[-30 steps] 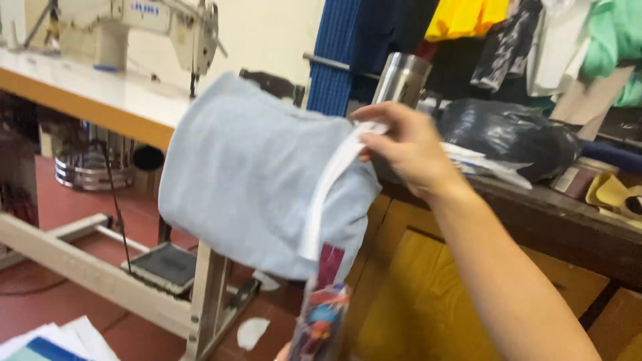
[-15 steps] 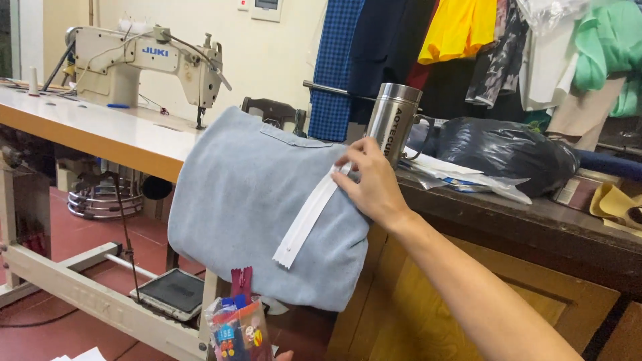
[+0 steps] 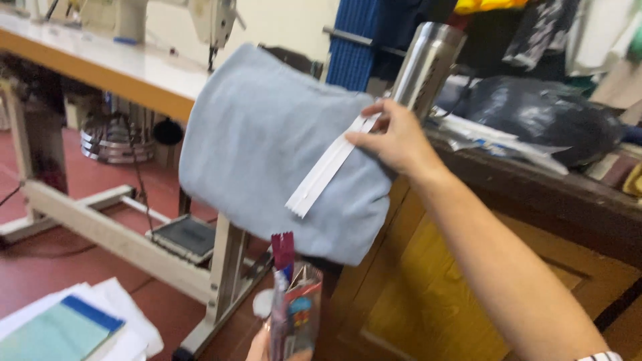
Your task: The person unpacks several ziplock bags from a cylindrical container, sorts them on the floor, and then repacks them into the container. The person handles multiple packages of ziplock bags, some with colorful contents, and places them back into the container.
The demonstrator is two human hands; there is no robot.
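- A folded piece of pale blue cloth (image 3: 267,140) is held up in the air by the right hand (image 3: 394,137), in front of the sewing surface and above the red floor (image 3: 80,194).
- A white zipper strip (image 3: 328,167) is pressed against the face of the cloth; it runs slantwise from the fingers down toward the lower left, its lower end hanging free over the fabric.
- The grip of the right hand is closed: the upper end of the zipper strip and the cloth's right edge are pinched together between thumb and fingers.
- The left hand (image 3: 264,344) is seen only in part at the bottom edge. Its grip is clamped around a small colourful packet (image 3: 297,321), from which a dark red strip (image 3: 282,251) stands upright just below the cloth.
- Behind the cloth, a long pale surface (image 3: 100,67) carries a cream sewing machine (image 3: 200,17); its metal frame and a flat pedal (image 3: 184,237) are seen beneath.
- A steel flask (image 3: 428,60) stands just behind the right hand on a dark wooden counter (image 3: 535,194), touching or nearly touching the fingers; which, cannot be told.
- A dark plastic bag (image 3: 542,117) lies further right on that counter, with garments hanging behind it.
- White papers and a light blue-green booklet (image 3: 60,331) lie on the floor at lower left, well apart from both hands.
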